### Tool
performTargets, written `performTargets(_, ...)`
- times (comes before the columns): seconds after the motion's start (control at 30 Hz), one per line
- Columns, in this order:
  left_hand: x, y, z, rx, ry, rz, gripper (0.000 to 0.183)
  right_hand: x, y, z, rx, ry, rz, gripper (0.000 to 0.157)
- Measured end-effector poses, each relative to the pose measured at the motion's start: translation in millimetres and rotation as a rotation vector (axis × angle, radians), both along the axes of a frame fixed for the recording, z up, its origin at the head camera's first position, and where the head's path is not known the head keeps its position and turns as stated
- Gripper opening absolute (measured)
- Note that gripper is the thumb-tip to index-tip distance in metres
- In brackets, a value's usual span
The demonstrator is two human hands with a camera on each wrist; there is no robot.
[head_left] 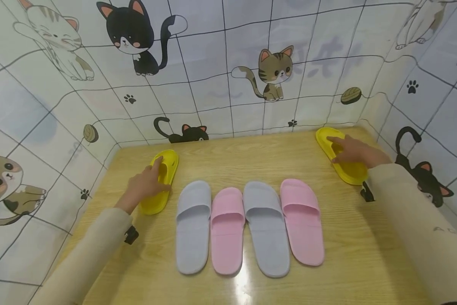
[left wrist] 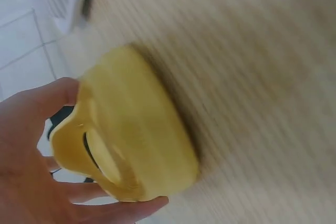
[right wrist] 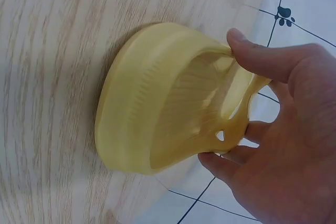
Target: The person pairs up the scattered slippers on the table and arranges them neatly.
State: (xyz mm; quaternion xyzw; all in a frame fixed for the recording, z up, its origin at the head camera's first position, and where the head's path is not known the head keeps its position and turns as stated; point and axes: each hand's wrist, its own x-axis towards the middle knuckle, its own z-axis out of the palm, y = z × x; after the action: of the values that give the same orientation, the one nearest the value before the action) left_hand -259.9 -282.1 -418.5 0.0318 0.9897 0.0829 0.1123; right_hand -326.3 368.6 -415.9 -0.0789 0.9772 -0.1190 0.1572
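Observation:
At the left of the wooden surface, my left hand (head_left: 142,185) grips a yellow slipper (head_left: 171,157) across its upper. The left wrist view shows the thumb on one side of this slipper (left wrist: 144,129) and fingers on the other. Far to the right, my right hand (head_left: 353,151) holds a second yellow slipper (head_left: 348,174), which lies slanted near the back corner. In the right wrist view, thumb and fingers pinch the opposite edges of that slipper's upper (right wrist: 139,103). Both yellow slippers are partly hidden by the hands in the head view.
Between the hands stands a row of slippers: grey (head_left: 192,245), pink (head_left: 227,248), another grey (head_left: 269,248) and another pink (head_left: 305,241), toes toward the back. Cat-patterned tile sheeting (head_left: 213,93) walls the wooden surface (head_left: 243,161) at the back and both sides.

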Motion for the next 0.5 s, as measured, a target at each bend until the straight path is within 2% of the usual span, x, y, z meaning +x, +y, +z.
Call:
performTargets(0.23,-13.0,4,10.8,-0.01,-0.1,0.008,0.115,-0.8,-2,2.7,-0.002,0.012,0.015,0.089)
performTargets(0.37,-22.2,3,16.2,-0.015,-0.086,-0.022,0.109,-1.8,-4,4.2,0.007,0.003,-0.011,0.088)
performTargets(0.5,-33.6,6,13.9,-0.003,-0.082,-0.04,0.108,0.1,-3,4.4,-0.017,-0.046,-0.03,0.091)
